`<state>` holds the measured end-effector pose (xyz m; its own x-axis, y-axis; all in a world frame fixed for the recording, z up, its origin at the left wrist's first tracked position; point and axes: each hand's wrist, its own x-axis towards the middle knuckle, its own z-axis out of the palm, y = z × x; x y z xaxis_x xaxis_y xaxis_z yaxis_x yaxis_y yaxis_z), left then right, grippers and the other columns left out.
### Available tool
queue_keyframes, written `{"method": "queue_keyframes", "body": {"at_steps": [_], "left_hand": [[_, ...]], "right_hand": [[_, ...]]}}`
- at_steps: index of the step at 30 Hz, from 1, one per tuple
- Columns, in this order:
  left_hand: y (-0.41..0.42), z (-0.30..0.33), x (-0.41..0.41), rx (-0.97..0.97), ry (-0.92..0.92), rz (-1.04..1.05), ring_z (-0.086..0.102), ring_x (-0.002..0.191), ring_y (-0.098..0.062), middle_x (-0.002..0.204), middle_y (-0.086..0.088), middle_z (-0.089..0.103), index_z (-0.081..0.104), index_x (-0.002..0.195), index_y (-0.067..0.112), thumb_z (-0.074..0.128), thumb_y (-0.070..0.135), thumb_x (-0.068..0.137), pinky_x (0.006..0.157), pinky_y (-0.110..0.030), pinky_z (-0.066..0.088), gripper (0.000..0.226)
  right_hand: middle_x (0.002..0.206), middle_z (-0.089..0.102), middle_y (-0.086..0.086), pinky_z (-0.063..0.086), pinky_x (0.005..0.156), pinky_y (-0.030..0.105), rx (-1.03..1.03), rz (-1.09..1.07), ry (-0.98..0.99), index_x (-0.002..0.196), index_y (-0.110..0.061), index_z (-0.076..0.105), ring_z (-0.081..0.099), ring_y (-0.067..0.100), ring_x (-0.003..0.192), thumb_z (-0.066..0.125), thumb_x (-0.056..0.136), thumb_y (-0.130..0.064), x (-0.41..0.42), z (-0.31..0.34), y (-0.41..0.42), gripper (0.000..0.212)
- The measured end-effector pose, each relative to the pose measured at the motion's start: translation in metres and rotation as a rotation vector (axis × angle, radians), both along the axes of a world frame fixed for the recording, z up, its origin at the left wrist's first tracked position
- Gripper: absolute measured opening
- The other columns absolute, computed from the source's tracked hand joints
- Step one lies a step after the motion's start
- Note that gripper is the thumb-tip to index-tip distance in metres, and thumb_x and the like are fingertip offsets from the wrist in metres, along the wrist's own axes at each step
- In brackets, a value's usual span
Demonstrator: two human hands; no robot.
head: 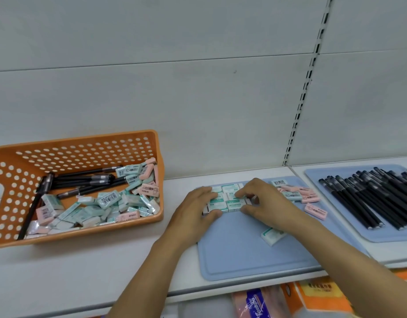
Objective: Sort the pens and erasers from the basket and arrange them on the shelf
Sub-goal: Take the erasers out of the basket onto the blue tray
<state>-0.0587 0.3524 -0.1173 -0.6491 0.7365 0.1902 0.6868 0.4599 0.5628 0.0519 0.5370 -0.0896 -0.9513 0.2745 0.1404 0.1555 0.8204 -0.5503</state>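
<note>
The fingers of the left hand [193, 207] lie nearly straight against the left side of a block of green erasers [227, 198], with the thumb at its near edge; they press it and do not curl round it. The fingers of the right hand [264, 200] are bent and pinch one eraser at the right side of the same block. This block lies at the centre of the frame, on the far part of a blue mat [243, 253] on the white shelf [83, 271]. Just right of the hands are some pink erasers [312, 200], and one loose green eraser [273, 236] lies under the right wrist. At the right edge, black pens [363, 198] lie on a second blue mat [381, 237]. At the left, the orange basket [83, 145] holds more pens and erasers.
</note>
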Motion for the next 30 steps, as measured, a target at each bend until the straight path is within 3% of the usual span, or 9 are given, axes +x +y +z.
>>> {"method": "queue_keyframes", "body": {"at_steps": [5,8,11,15,18,21,23,25,30], "left_hand": [[-0.003,0.013,0.012,0.037,0.052,-0.024,0.035,0.130,-0.002,0.141,0.011,0.044,0.050,0.137,0.024,0.062,0.038,0.092,0.108,-0.013,0.026,0.049],[0.011,0.025,0.044,0.097,0.044,-0.103,0.048,0.110,-0.002,0.119,0.015,0.057,0.060,0.122,0.030,0.060,0.052,0.088,0.099,-0.020,0.038,0.040],[0.037,0.030,0.082,-0.028,0.053,-0.192,0.051,0.095,-0.006,0.105,0.014,0.059,0.061,0.112,0.033,0.059,0.066,0.080,0.082,-0.028,0.043,0.046],[0.051,0.030,0.090,-0.147,0.122,-0.156,0.051,0.104,-0.017,0.112,0.005,0.057,0.060,0.116,0.028,0.065,0.047,0.084,0.083,-0.030,0.039,0.037],[0.027,0.029,0.074,-0.141,0.184,-0.119,0.052,0.105,-0.015,0.112,0.009,0.060,0.062,0.111,0.031,0.061,0.041,0.087,0.088,-0.030,0.041,0.027],[-0.006,0.026,0.053,-0.157,0.229,-0.066,0.049,0.106,-0.011,0.111,0.013,0.058,0.061,0.111,0.035,0.056,0.044,0.089,0.089,-0.029,0.039,0.025],[-0.019,0.025,0.042,-0.166,0.223,-0.053,0.047,0.109,-0.011,0.114,0.013,0.056,0.060,0.117,0.036,0.054,0.043,0.092,0.092,-0.030,0.037,0.027],[-0.022,0.023,0.034,-0.167,0.240,-0.047,0.046,0.111,-0.010,0.118,0.013,0.054,0.058,0.123,0.035,0.053,0.041,0.094,0.092,-0.027,0.036,0.030],[-0.020,0.019,0.030,-0.112,0.306,0.033,0.042,0.112,-0.009,0.120,0.011,0.047,0.058,0.119,0.028,0.057,0.034,0.091,0.091,-0.025,0.039,0.028]], "right_hand": [[0.103,0.055,-0.020,0.044,0.075,0.016,-0.063,-0.017,0.031,0.101,-0.038,0.063,0.050,-0.012,0.090,0.071,0.084,-0.017,0.016,0.024,0.020,0.028],[0.096,0.059,-0.018,0.042,0.073,0.010,0.027,0.040,-0.167,0.099,-0.037,0.066,0.055,-0.007,0.085,0.069,0.085,-0.016,0.039,0.044,0.034,0.025],[0.106,0.055,-0.017,0.041,0.073,0.013,0.164,0.040,-0.387,0.110,-0.038,0.060,0.052,-0.005,0.086,0.069,0.084,-0.027,0.055,0.049,0.037,0.029],[0.125,0.047,-0.014,0.026,0.073,0.012,0.302,0.052,-0.420,0.127,-0.033,0.054,0.037,-0.012,0.078,0.058,0.088,-0.013,0.056,0.041,0.034,0.044],[0.112,0.054,-0.013,0.032,0.077,0.017,0.395,0.052,-0.330,0.114,-0.032,0.061,0.041,-0.001,0.085,0.057,0.087,-0.017,0.052,0.035,0.031,0.031],[0.094,0.052,-0.016,0.036,0.073,0.013,0.307,0.096,-0.289,0.105,-0.032,0.062,0.046,0.000,0.083,0.059,0.087,-0.024,0.048,0.027,0.024,0.020],[0.093,0.050,-0.017,0.038,0.072,0.012,0.223,0.125,-0.282,0.106,-0.030,0.060,0.049,-0.001,0.083,0.060,0.087,-0.026,0.042,0.024,0.012,0.019],[0.096,0.051,-0.016,0.046,0.078,0.021,0.220,0.120,-0.282,0.105,-0.029,0.059,0.052,0.003,0.087,0.061,0.085,-0.028,0.036,0.025,0.004,0.020],[0.098,0.051,-0.010,0.045,0.075,0.027,0.512,-0.013,-0.380,0.092,-0.029,0.052,0.052,0.013,0.094,0.058,0.080,-0.026,0.042,0.039,0.010,0.014]]}}
